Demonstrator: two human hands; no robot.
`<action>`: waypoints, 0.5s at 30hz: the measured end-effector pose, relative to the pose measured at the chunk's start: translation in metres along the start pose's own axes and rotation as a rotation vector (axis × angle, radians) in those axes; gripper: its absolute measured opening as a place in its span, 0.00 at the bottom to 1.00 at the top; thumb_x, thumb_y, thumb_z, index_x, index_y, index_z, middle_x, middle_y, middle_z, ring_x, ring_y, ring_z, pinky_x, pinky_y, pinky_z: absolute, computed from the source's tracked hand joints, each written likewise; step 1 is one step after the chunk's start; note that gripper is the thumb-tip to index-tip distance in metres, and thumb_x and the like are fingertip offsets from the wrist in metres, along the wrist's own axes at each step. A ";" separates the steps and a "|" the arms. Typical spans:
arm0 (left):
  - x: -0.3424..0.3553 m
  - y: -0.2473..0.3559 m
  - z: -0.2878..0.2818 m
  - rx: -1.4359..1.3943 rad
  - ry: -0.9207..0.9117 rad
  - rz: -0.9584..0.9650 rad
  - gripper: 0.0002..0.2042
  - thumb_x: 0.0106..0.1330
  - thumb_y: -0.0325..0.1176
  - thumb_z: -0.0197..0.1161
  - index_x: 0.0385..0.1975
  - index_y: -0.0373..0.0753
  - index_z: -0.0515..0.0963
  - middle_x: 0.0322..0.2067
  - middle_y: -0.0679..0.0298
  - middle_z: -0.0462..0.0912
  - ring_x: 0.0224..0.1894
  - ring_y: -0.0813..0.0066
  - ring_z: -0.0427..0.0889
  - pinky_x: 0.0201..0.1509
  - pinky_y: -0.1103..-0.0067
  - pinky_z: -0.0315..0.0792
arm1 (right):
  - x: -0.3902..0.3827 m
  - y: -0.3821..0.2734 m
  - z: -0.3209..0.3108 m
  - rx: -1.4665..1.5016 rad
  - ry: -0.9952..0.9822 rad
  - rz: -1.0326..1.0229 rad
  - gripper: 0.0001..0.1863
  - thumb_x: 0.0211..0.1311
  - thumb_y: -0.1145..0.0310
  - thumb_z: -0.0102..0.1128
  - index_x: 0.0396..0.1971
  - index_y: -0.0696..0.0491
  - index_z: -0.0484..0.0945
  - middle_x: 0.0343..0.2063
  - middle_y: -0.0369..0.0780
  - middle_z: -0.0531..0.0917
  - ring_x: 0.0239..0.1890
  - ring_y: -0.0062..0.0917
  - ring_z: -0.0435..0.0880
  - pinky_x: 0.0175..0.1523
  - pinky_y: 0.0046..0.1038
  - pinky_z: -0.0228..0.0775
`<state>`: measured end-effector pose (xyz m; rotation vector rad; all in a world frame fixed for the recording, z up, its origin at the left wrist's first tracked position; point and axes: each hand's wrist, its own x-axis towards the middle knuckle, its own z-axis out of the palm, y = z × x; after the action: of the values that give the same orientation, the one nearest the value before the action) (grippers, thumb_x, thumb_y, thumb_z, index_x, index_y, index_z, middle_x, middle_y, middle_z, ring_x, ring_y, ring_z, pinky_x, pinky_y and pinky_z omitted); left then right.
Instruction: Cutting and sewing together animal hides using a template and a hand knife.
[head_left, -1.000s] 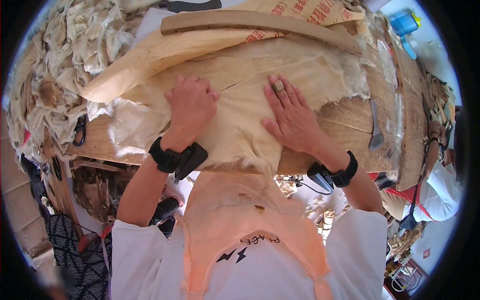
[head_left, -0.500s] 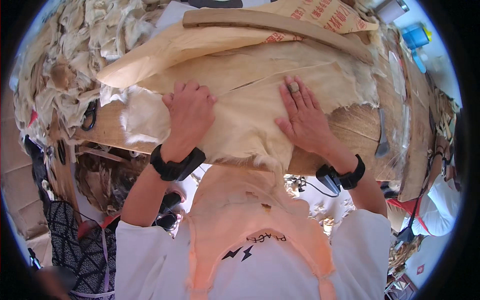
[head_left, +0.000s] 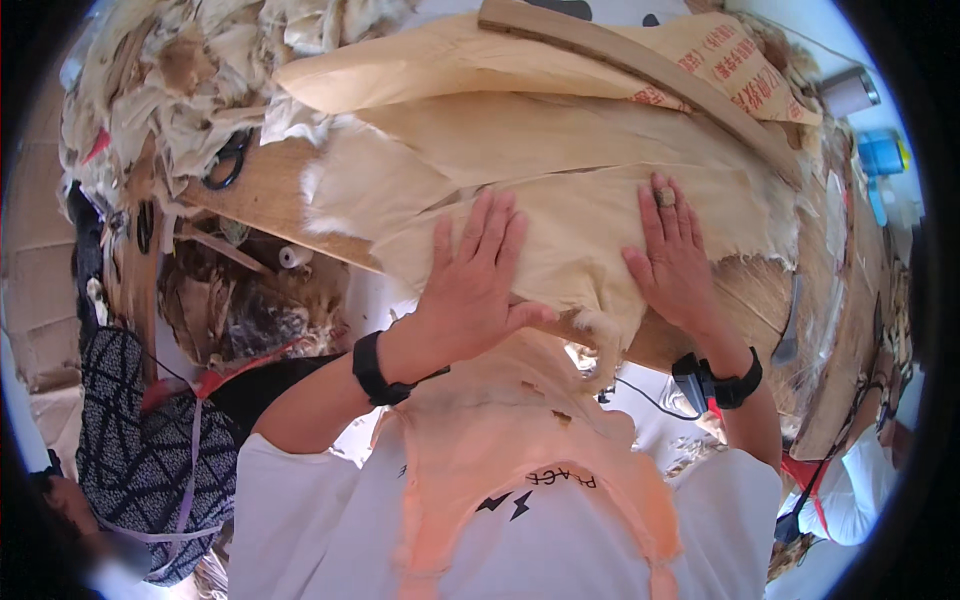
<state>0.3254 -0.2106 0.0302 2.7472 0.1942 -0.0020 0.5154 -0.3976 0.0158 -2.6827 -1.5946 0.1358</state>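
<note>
Hide [head_left: 580,235] lies pale side up on the wooden surface [head_left: 268,190], fur fringing its edges, a front flap hanging past the near edge toward the person's peach apron [head_left: 500,425]. Left hand [head_left: 472,290]: palm down, fingers spread, nothing grasped, tips by a dark slit-like gap [head_left: 458,195] in the hide. Right hand [head_left: 675,270]: palm down over the right part, fingers extended and released, a tan wrap [head_left: 665,197] on one. Whether the left palm presses or just skims, can't tell. For flattening like this, even pressure from flat palms seems best, strokes running along the gap rather than across it, right palm as anchor. Fingertips could snag that gap, so go light there. Hanging flap probably drags; worth supporting. Wooden strip [head_left: 640,75] rests across tan paper [head_left: 400,90] beyond.
</note>
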 end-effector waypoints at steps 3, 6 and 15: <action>-0.001 -0.004 0.002 0.038 0.047 -0.011 0.43 0.57 0.60 0.50 0.60 0.27 0.51 0.64 0.45 0.47 0.67 0.51 0.44 0.64 0.50 0.40 | 0.002 -0.001 -0.001 0.011 0.006 -0.007 0.37 0.61 0.51 0.41 0.64 0.55 0.46 0.66 0.46 0.47 0.68 0.40 0.43 0.68 0.41 0.37; -0.006 -0.009 -0.001 0.008 0.034 0.006 0.42 0.57 0.59 0.51 0.62 0.30 0.50 0.65 0.48 0.46 0.68 0.52 0.43 0.64 0.52 0.40 | 0.003 0.001 -0.003 -0.006 0.001 -0.021 0.37 0.61 0.51 0.42 0.64 0.55 0.45 0.65 0.47 0.47 0.68 0.41 0.43 0.67 0.42 0.39; -0.052 -0.037 -0.021 -0.071 0.393 0.152 0.13 0.44 0.30 0.66 0.32 0.39 0.76 0.34 0.65 0.74 0.39 0.66 0.72 0.43 0.69 0.66 | 0.062 -0.052 -0.063 0.116 0.073 -0.368 0.26 0.62 0.57 0.46 0.56 0.57 0.61 0.53 0.53 0.67 0.61 0.48 0.59 0.65 0.39 0.48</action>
<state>0.2680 -0.1761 0.0373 2.6573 0.0867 0.5764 0.5047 -0.3167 0.0780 -2.2363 -1.9532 0.1169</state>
